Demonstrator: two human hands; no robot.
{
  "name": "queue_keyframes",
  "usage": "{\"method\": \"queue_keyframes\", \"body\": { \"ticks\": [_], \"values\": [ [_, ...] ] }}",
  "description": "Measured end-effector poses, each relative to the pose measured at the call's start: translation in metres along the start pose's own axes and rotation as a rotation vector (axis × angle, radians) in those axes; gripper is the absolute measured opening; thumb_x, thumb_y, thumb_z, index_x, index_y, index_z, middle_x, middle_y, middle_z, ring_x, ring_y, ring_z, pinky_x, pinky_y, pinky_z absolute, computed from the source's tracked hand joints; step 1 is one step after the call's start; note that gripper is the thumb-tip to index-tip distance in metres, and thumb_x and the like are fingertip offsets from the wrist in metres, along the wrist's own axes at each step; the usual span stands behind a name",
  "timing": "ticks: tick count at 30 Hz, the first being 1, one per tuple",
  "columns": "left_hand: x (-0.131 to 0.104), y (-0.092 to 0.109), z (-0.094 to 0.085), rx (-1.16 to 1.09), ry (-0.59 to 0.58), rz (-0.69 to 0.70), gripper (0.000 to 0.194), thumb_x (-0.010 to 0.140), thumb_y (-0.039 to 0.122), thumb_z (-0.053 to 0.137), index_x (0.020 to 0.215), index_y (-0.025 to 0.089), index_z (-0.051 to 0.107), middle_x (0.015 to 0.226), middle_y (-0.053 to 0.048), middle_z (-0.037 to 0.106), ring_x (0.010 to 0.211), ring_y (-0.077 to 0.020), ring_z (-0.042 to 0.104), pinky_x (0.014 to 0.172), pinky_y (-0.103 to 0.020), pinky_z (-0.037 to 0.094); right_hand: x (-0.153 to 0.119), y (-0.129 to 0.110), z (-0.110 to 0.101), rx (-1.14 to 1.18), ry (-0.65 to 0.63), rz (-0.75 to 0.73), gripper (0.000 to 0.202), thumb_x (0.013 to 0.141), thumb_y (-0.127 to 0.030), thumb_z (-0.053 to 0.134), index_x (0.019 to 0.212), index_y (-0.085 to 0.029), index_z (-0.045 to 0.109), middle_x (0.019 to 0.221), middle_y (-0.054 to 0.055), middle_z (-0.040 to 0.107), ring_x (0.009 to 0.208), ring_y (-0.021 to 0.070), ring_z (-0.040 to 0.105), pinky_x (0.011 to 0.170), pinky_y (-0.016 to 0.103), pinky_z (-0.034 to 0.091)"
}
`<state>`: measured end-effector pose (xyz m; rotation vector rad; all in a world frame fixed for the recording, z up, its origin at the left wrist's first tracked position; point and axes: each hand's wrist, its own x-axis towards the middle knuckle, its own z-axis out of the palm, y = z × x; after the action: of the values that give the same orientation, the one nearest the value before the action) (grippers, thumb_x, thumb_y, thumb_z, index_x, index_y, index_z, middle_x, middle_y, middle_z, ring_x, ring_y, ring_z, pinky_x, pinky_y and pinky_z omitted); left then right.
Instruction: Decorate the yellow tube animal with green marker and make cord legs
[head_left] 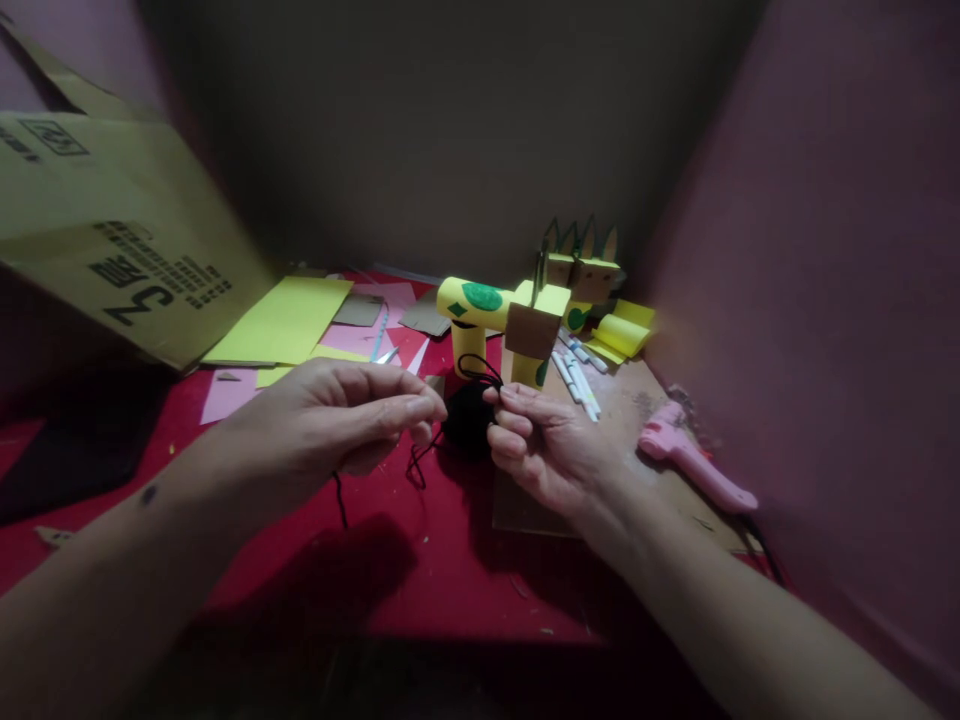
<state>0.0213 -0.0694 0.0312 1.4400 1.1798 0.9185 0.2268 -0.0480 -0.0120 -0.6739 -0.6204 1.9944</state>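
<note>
Cord: thin, soft-looking black cord [340, 503] is running by both hands, looping above the dark ball [466, 422] and kinking to its left.
Ball: rounded, matte black, sitting between my hands, in front of the yellow model; surface detail is getting lost in shadow.
Left hand: my left hand [358, 412] is pinching cord, thumb on index, other fingers curling under; a tail is dangling below. Grip point is hiding behind my fingers.
Right hand: my right hand [546, 445] is pinching cord at thumb and fingertip, other fingers half curling.
Model: yellow model [480, 300] is standing upright, smooth tubes carrying green shapes, brown cardboard block at its right end.
Paper: flat yellow sheet [285, 320] is lying left, over pink pieces [225, 396].
Right side: white markers [576, 382] and pink glue gun [694, 458] are resting on brown board [615, 475].
Left side: printed cardboard box [135, 230] is leaning in, creased and tilted.
Edges: board's near edge is ending under my right wrist; red tabletop [442, 590] is stopping nearer me.
Room: red surface is spreading between my forearms, small scraps dotting it.
</note>
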Motion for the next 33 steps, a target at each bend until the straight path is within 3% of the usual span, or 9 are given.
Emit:
{"method": "queue_keyframes", "body": {
  "ticks": [5,8,14,17,20,24,28,33],
  "values": [
    [-0.011,0.021,0.003,0.158,-0.078,0.046,0.018,0.078,0.04,0.074,0.076,0.023,0.08,0.055,0.0,0.059,0.046,-0.0096,0.044,0.038,-0.018,0.032,-0.009,0.003,0.005,-0.196,-0.104,0.037,0.013,0.076,-0.02,0.072,0.076,-0.015,0.06,0.051,-0.008,0.046,0.039,0.0058,0.043,0.035,0.015,0.024],
    [-0.01,0.032,0.007,0.166,-0.046,0.088,0.012,0.076,0.034,0.076,0.073,0.023,0.08,0.049,0.003,0.053,0.042,-0.0077,0.04,0.036,-0.017,0.029,-0.015,0.004,0.009,-0.327,-0.137,0.064,0.024,0.069,-0.021,0.077,0.074,-0.019,0.054,0.05,-0.01,0.045,0.037,0.0048,0.039,0.036,0.016,0.023],
    [0.004,0.04,0.013,0.04,0.024,0.142,0.005,0.071,0.018,0.076,0.071,0.02,0.08,0.062,0.0,0.068,0.045,-0.0052,0.044,0.038,-0.016,0.031,-0.021,0.001,0.012,-0.611,-0.193,0.085,0.022,0.081,-0.033,0.073,0.076,-0.02,0.056,0.046,-0.011,0.041,0.034,0.0043,0.032,0.034,0.017,0.018],
    [0.014,0.033,0.008,-0.003,0.014,0.147,0.007,0.072,0.014,0.076,0.073,0.02,0.08,0.058,0.001,0.064,0.043,-0.0046,0.042,0.037,-0.015,0.029,-0.021,0.0,0.011,-0.579,-0.242,0.103,0.029,0.086,-0.033,0.069,0.068,-0.021,0.049,0.046,-0.012,0.035,0.034,0.0036,0.029,0.034,0.016,0.018],
    [0.026,0.015,0.001,-0.019,-0.067,0.091,0.006,0.075,0.016,0.076,0.079,0.019,0.08,0.065,-0.001,0.068,0.046,-0.0046,0.044,0.039,-0.015,0.031,-0.021,0.0,0.009,-0.494,-0.299,0.122,0.038,0.083,-0.034,0.074,0.065,-0.021,0.044,0.048,-0.012,0.034,0.036,0.0024,0.025,0.035,0.016,0.021],
    [0.035,-0.015,-0.002,-0.112,-0.159,-0.043,0.013,0.073,0.022,0.08,0.085,0.016,0.078,0.07,-0.005,0.07,0.048,-0.0068,0.048,0.041,-0.017,0.034,-0.019,-0.002,0.004,-0.338,-0.344,0.117,0.033,0.082,-0.031,0.078,0.071,-0.019,0.05,0.049,-0.012,0.035,0.038,0.0022,0.025,0.036,0.014,0.024],
    [0.027,-0.035,0.008,-0.253,-0.206,-0.131,0.022,0.069,0.024,0.086,0.085,0.014,0.075,0.061,0.002,0.059,0.043,-0.0036,0.039,0.04,-0.016,0.03,-0.016,-0.005,0.003,-0.209,-0.344,0.062,0.022,0.083,-0.025,0.075,0.076,-0.018,0.056,0.049,-0.012,0.035,0.037,0.0017,0.028,0.036,0.012,0.023],
    [0.012,-0.036,0.026,-0.436,-0.218,-0.175,0.033,0.07,0.033,0.088,0.092,0.014,0.072,0.052,0.007,0.047,0.043,-0.0031,0.029,0.039,-0.016,0.024,-0.014,-0.004,0.007,-0.177,-0.254,-0.014,0.022,0.081,-0.022,0.076,0.072,-0.017,0.056,0.047,-0.012,0.039,0.035,0.0015,0.031,0.034,0.012,0.026]
  ]
}}
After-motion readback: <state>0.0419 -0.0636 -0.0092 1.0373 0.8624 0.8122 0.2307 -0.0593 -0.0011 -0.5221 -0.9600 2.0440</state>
